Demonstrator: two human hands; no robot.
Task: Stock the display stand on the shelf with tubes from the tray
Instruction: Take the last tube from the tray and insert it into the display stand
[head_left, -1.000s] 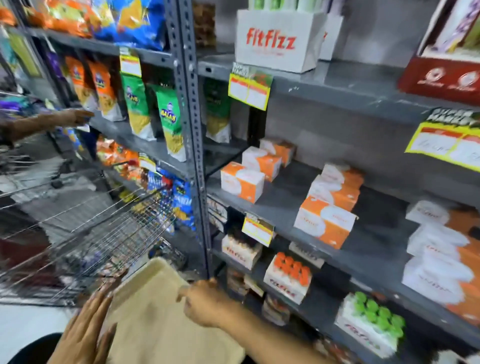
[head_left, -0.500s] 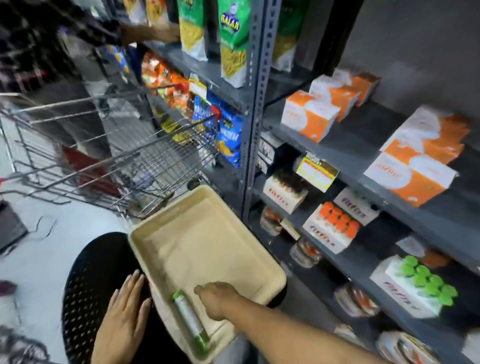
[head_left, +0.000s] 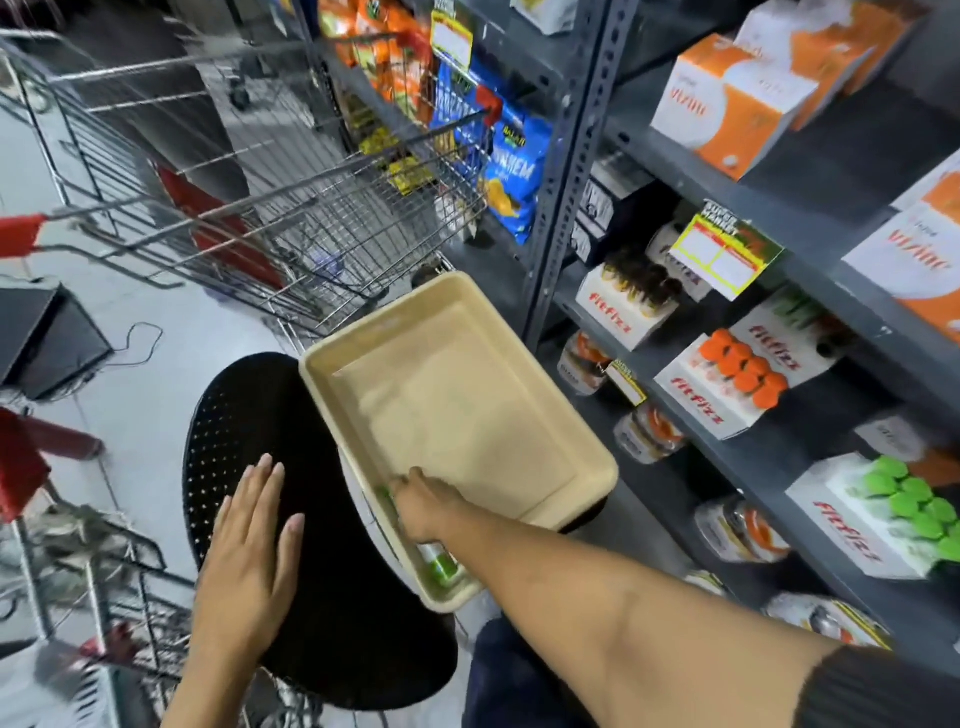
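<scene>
Grey metal shelving (head_left: 691, 171) fills the right side of the head view in a shop aisle, with a pale floor to the left and a wire shopping trolley (head_left: 270, 208) standing at the far left beside hanging snack bags.

Near the middle, a beige rectangular plastic tray (head_left: 519, 338) rests tilted on a round black perforated stool seat (head_left: 322, 571), its far end close to the shelf upright. A single green-capped tube (head_left: 439, 564) lies along the tray's near left wall, mostly hidden under the right hand (head_left: 421, 506). That hand reaches down into the tray's near corner with its fingers curled over the tube; whether they have actually closed around it cannot be told, since the back of the hand covers the contact. The left hand (head_left: 249, 545) lies flat and open on the stool seat, fingers spread, left of the tray and apart from it.

On the shelves to the right, a white cardboard display stand of green-capped tubes (head_left: 852, 525) sits nearest, on the same shelf as a white display stand of orange-capped tubes (head_left: 701, 395) farther along. One shelf up, orange-and-white cartons (head_left: 727, 104) stand in rows, and a yellow price tag (head_left: 724, 257) hangs from the shelf edge.
</scene>
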